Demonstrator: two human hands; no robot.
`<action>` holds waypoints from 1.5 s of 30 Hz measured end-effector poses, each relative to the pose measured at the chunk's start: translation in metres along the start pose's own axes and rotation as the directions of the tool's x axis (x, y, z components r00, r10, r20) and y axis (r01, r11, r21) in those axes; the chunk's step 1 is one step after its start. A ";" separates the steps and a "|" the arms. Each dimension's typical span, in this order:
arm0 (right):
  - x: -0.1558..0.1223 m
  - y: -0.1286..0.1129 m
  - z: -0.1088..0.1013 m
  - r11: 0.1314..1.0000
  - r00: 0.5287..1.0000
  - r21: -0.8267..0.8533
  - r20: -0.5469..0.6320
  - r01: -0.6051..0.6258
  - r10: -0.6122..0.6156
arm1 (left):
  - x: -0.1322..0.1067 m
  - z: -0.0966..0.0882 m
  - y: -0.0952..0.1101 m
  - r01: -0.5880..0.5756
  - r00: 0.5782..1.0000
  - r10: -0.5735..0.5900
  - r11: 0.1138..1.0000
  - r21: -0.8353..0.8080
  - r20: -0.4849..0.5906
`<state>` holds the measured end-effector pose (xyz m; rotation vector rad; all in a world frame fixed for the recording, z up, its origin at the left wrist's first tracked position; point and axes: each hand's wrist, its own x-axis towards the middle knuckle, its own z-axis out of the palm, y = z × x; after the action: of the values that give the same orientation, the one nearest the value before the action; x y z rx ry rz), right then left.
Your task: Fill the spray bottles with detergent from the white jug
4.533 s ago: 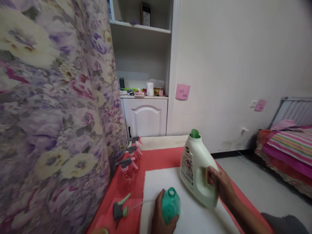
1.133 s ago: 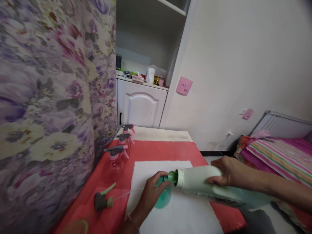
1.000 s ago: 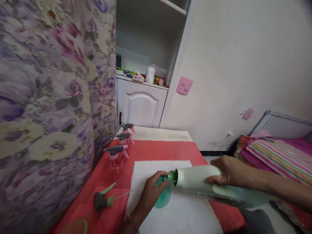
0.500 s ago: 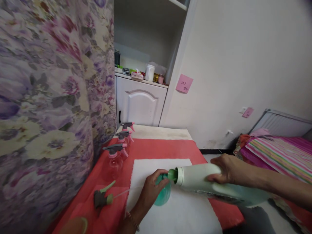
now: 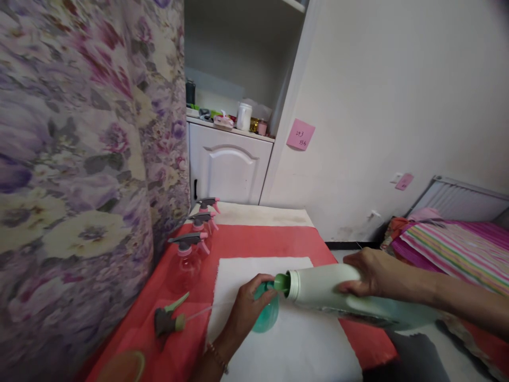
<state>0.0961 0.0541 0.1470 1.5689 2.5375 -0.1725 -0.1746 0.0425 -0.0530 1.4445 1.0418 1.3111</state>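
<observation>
My left hand (image 5: pixel 250 303) is closed around the neck of a small green spray bottle (image 5: pixel 267 317), which stands on a white cloth (image 5: pixel 302 347) with its sprayer off. My right hand (image 5: pixel 368 276) grips a large pale green detergent bottle (image 5: pixel 322 285), tipped nearly level with its mouth to the left. Its green spout (image 5: pixel 282 284) meets the small bottle's opening beside my left fingertips. Whether liquid is flowing I cannot make out. A grey and green trigger sprayer (image 5: pixel 169 321) with a thin tube lies to the left on the red tablecloth (image 5: pixel 254 241).
Several clear spray bottles (image 5: pixel 186 265) with grey and pink triggers line the table's left edge. A round cap-like object (image 5: pixel 123 366) lies at the near left. A floral curtain (image 5: pixel 91 159) hangs on the left, a white cabinet (image 5: pixel 230 164) stands behind, and a bed (image 5: pixel 457 239) is at right.
Both hands keep their hold, and the two bottles stay mouth to mouth. The view has shifted very slightly; nothing has been taken up or let go.
</observation>
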 end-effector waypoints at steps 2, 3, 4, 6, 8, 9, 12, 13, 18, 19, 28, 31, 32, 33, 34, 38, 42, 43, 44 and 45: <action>0.000 0.000 0.000 1.000 1.000 0.003 0.005 -0.003 0.003 | 0.000 0.000 0.000 -0.004 1.000 0.004 1.000 -0.001 0.004; 0.000 0.000 0.000 1.000 1.000 0.003 0.005 -0.008 0.008 | -0.001 0.000 0.001 -0.006 1.000 0.006 1.000 -0.001 0.006; 0.000 0.000 0.000 1.000 1.000 0.005 0.006 -0.009 0.009 | -0.001 0.000 0.001 -0.007 1.000 0.007 1.000 -0.001 0.007; 0.001 0.001 0.001 1.000 1.000 0.010 0.004 -0.008 0.008 | -0.002 -0.001 0.002 -0.007 1.000 0.007 1.000 0.001 0.007; 0.002 0.002 0.002 1.000 1.000 0.013 0.005 -0.003 0.003 | -0.002 -0.001 0.003 -0.004 1.000 0.004 1.000 0.002 0.009; 0.002 0.003 0.002 1.000 1.000 0.015 0.010 -0.002 0.002 | -0.002 -0.001 0.003 -0.002 1.000 0.002 1.000 0.002 0.009; 0.003 0.005 0.003 1.000 1.000 0.018 0.014 -0.007 0.007 | -0.001 0.000 0.004 0.003 1.000 -0.003 1.000 -0.003 0.009; 0.003 0.006 0.003 1.000 1.000 0.020 0.013 -0.008 0.007 | -0.001 0.000 0.004 0.002 1.000 -0.002 1.000 -0.004 0.009; 0.001 0.003 0.002 1.000 1.000 0.026 0.014 0.006 -0.007 | -0.001 0.000 0.002 -0.007 1.000 0.007 1.000 -0.008 0.012; 0.001 0.002 0.001 1.000 1.000 0.025 0.014 0.005 -0.005 | -0.001 0.000 0.002 -0.009 1.000 0.009 1.000 -0.009 0.013; 0.000 -0.001 -0.004 1.000 1.000 0.015 0.023 0.001 -0.002 | 0.000 0.001 0.001 -0.007 1.000 0.007 1.000 -0.001 0.014; 0.000 -0.002 -0.004 1.000 1.000 0.007 0.022 0.001 -0.001 | -0.001 0.001 0.001 -0.006 1.000 0.006 1.000 0.002 0.014; 0.000 -0.003 -0.004 1.000 1.000 0.007 0.021 0.003 -0.003 | -0.001 0.000 0.001 -0.007 1.000 0.006 1.000 0.003 0.013; 0.000 -0.004 -0.005 1.000 1.000 0.009 0.022 0.004 -0.004 | -0.001 0.000 0.001 -0.006 1.000 0.006 1.000 0.004 0.010; 0.000 -0.004 -0.005 1.000 1.000 0.009 0.021 0.006 -0.006 | -0.001 0.000 0.001 -0.006 1.000 0.006 1.000 0.005 0.009; -0.001 -0.004 -0.006 1.000 1.000 0.015 0.025 0.005 -0.006 | -0.001 0.000 0.003 -0.003 1.000 0.003 1.000 0.008 0.008; -0.001 -0.002 -0.006 1.000 1.000 0.004 0.021 0.011 -0.011 | -0.001 0.000 0.005 -0.006 1.000 0.006 1.000 0.008 0.011; -0.001 -0.001 -0.005 1.000 1.000 -0.004 0.021 0.006 -0.006 | -0.001 0.000 0.005 -0.006 1.000 0.005 1.000 0.008 0.012; -0.001 -0.001 -0.005 1.000 1.000 -0.009 0.022 0.000 0.000 | -0.001 0.001 0.004 -0.005 1.000 0.004 1.000 0.007 0.012; 0.000 -0.001 -0.005 1.000 1.000 -0.009 0.022 -0.004 0.004 | -0.001 0.001 0.004 -0.003 1.000 0.003 1.000 0.007 0.012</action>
<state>0.0951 0.0542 0.1525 1.5600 2.5147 -0.1772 -0.1740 0.0406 -0.0494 1.4577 1.0374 1.3013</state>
